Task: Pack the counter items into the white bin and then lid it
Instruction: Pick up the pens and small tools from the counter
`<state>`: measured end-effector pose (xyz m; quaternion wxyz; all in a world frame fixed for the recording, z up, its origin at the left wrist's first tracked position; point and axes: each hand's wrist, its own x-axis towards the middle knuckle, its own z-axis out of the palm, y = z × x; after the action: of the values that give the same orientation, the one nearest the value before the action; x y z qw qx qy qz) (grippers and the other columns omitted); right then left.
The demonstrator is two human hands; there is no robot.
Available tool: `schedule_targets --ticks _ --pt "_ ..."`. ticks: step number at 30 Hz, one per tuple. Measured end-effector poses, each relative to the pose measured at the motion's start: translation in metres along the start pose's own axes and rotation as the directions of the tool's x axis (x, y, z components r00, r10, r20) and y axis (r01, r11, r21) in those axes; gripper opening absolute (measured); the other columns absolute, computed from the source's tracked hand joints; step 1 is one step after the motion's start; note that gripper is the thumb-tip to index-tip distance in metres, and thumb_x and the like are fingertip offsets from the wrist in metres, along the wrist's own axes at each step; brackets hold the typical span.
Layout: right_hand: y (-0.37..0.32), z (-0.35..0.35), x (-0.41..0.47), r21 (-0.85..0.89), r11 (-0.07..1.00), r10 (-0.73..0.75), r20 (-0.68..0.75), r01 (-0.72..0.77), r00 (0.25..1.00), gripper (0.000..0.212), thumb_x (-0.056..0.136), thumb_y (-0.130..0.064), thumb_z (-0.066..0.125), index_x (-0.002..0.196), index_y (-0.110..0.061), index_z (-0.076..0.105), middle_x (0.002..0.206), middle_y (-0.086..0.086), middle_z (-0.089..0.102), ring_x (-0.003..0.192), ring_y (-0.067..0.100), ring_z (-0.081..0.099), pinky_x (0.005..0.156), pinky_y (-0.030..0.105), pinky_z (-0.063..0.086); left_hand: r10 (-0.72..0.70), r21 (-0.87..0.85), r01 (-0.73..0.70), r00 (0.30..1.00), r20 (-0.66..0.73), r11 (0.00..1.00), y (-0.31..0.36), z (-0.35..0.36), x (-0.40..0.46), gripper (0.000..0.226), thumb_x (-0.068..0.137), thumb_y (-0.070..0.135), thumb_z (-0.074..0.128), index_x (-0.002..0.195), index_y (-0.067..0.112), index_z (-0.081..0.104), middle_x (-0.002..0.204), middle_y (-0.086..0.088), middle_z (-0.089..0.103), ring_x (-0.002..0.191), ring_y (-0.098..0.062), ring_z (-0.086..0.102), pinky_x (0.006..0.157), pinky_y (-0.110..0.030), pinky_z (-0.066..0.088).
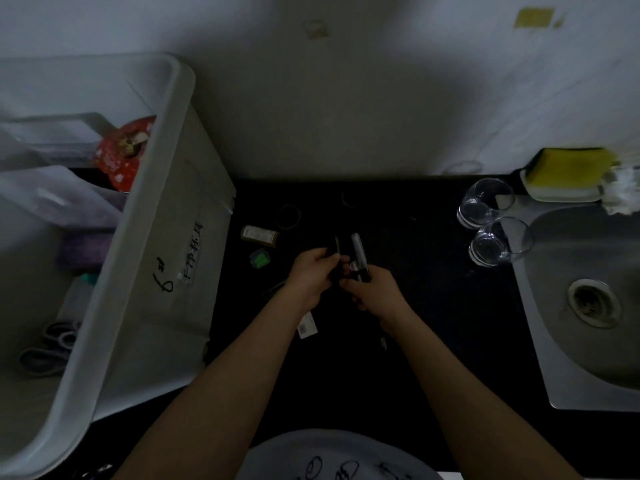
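White bin [104,306] stands left of both hands, open, part filled. Left hand [313,275] grip pinches thin dark stick [336,249]; right hand [372,289] grip curls round silver-dark tube [358,252]. Both seem light, stiff, maybe slippery; hold at middle. Small bottle [260,234] lies on worktop [415,306] between bin and hands.

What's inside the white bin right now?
In the white plastic bin: a red patterned packet, clear plastic bags, a purple item and grey scissors. Whatever lies beneath the bags is covered.
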<state>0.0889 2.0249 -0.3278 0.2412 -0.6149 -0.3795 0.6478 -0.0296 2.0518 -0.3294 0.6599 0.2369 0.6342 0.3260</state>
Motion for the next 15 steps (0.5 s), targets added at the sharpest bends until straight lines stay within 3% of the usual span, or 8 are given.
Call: schedule_targets --ticks 5,8,12,15 --pt "-0.009 0.01 -0.009 0.039 0.999 -0.024 -0.043 0.025 0.999 0.005 0.093 -0.012 0.056 0.094 -0.01 0.06 0.068 0.001 0.055 0.056 0.009 0.049 0.044 0.014 0.04 0.059 0.003 -0.059 0.996 -0.071 0.998 0.006 -0.005 -0.013 0.018 0.097 0.006 0.047 0.084 0.009 0.06 0.079 -0.004 0.061 0.074 -0.016 0.058 0.07 -0.028 0.05" --pt "-0.012 0.017 -0.01 0.074 0.997 -0.021 -0.125 0.03 0.992 0.016 0.097 -0.016 0.049 0.086 -0.011 0.059 0.073 0.003 0.059 0.061 0.011 0.052 0.051 0.019 0.043 0.017 0.044 -0.016 0.999 -0.037 0.999 0.007 -0.013 -0.022 0.017 0.098 0.009 0.045 0.102 0.003 0.06 0.08 -0.005 0.059 0.072 -0.015 0.058 0.065 -0.027 0.052" --pt "-0.018 0.023 -0.014 0.111 0.994 -0.003 -0.163 0.021 0.987 0.024 0.096 -0.022 0.051 0.083 -0.003 0.058 0.073 0.014 0.056 0.071 0.025 0.056 0.072 0.039 0.05 -0.053 0.114 0.039 0.991 0.12 0.993 0.0 -0.021 -0.037 0.025 0.099 0.011 0.044 0.118 0.0 0.056 0.088 -0.008 0.063 0.075 -0.017 0.062 0.063 -0.025 0.054" --pt "-0.022 0.027 -0.021 0.039 0.998 -0.039 -0.189 0.047 0.981 0.024 0.096 -0.027 0.051 0.085 -0.006 0.055 0.072 0.014 0.051 0.069 0.024 0.054 0.068 0.037 0.049 -0.039 0.182 0.006 0.984 0.175 0.983 -0.005 -0.027 -0.043 0.028 0.099 0.012 0.045 0.122 0.0 0.055 0.089 -0.007 0.063 0.077 -0.016 0.061 0.066 -0.026 0.053"
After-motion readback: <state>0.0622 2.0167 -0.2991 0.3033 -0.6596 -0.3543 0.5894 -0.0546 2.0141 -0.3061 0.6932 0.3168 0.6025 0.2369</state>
